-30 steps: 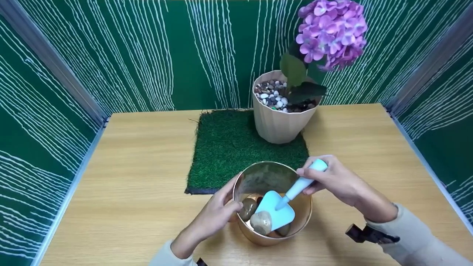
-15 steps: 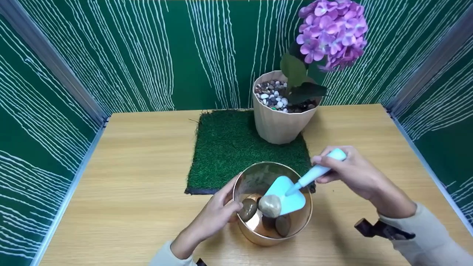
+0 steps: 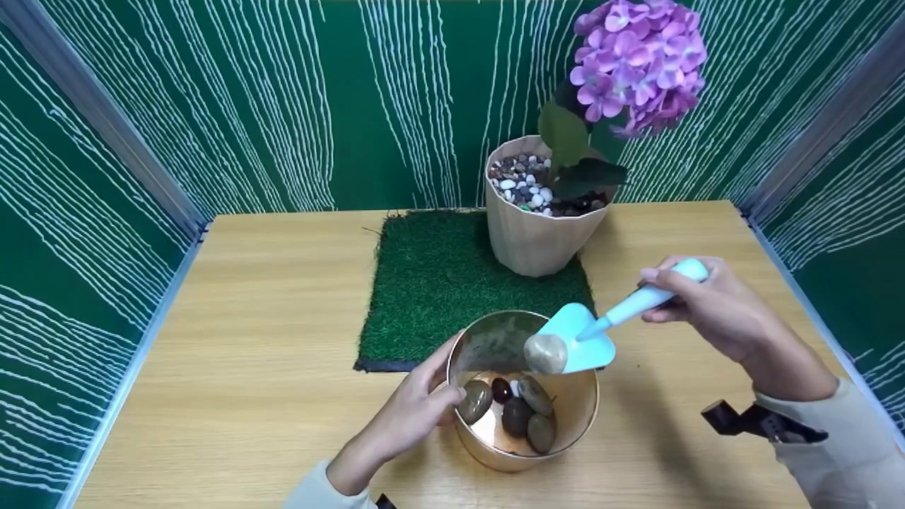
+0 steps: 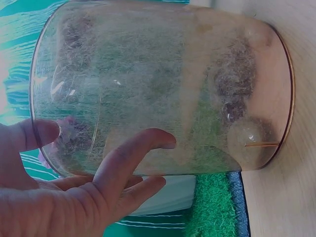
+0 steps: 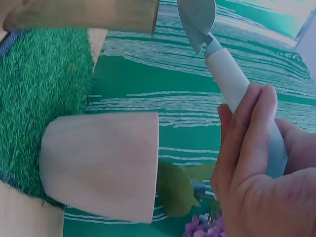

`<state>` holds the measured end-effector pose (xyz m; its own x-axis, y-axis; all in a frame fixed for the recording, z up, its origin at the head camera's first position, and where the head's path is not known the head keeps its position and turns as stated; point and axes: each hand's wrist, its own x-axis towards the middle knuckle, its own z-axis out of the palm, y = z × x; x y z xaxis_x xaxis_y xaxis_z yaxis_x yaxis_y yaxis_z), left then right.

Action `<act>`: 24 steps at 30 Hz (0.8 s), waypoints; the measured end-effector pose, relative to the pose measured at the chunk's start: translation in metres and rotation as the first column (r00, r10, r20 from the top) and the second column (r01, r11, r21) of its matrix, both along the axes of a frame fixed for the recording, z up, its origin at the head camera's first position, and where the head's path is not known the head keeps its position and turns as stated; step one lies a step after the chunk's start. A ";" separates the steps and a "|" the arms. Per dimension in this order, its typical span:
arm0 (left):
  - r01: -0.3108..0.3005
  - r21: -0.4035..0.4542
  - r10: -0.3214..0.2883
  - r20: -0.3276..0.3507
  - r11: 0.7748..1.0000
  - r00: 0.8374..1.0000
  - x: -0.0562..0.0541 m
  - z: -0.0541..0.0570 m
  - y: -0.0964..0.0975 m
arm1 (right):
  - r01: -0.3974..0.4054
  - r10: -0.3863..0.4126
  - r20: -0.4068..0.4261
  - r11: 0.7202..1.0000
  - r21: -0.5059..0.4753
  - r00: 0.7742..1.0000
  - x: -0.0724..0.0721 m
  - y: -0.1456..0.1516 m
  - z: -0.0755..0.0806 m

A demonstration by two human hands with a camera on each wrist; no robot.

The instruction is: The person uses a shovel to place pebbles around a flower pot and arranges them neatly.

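My right hand (image 3: 717,304) grips the handle of a light-blue trowel (image 3: 640,304). A pale smooth stone (image 3: 546,353) lies on the trowel's blade, held over the amber glass jar (image 3: 592,413). Inside the jar, several stones rest on the bottom, among them a brown stone (image 3: 475,401) at the left and a dark stone (image 3: 516,417) near the middle. My left hand (image 3: 417,403) holds the jar by its left side, the thumb over the rim. In the left wrist view, fingers (image 4: 131,158) lie along the clear wall of the jar (image 4: 148,74).
Behind the jar lies a square of artificial grass (image 3: 438,283). A cream flowerpot (image 3: 537,244) stands on its back right, filled with pebbles (image 3: 523,187) and bearing a purple hydrangea (image 3: 640,67). Green walls with white lines (image 3: 269,106) border the wooden table (image 3: 247,318).
My right hand has lifted the trowel up and to the right, raising the pale stone from among the others toward the rim. My left hand and the jar stay in place.
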<state>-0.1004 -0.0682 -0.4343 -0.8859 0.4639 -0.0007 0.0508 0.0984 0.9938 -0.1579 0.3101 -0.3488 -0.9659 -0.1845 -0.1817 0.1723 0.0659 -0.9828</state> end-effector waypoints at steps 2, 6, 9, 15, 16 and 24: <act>-0.002 -0.003 0.002 -0.004 1.000 1.000 0.000 0.000 0.000 | 0.008 -0.009 -0.007 1.000 -0.020 1.000 -0.002 0.005 0.000; -0.003 -0.005 0.003 -0.006 1.000 1.000 0.000 -0.001 0.000 | 0.029 -0.030 -0.014 0.997 -0.065 0.999 -0.005 0.014 0.000; -0.003 -0.006 0.003 -0.006 1.000 1.000 0.000 -0.001 0.000 | 0.048 -0.050 -0.019 0.994 -0.100 0.999 -0.007 0.021 0.000; 0.004 0.015 -0.005 0.026 1.000 1.000 0.002 -0.001 -0.001 | 0.074 -0.073 0.007 0.986 -0.152 0.997 -0.011 0.034 0.002; 0.005 0.021 -0.006 0.035 1.000 0.999 0.002 0.000 -0.001 | 0.081 -0.079 0.020 0.985 -0.155 0.997 -0.011 0.036 0.002; -0.005 0.015 0.004 0.054 1.000 0.999 0.002 0.001 -0.001 | 0.148 -0.139 0.079 0.981 -0.124 0.987 -0.016 0.050 0.001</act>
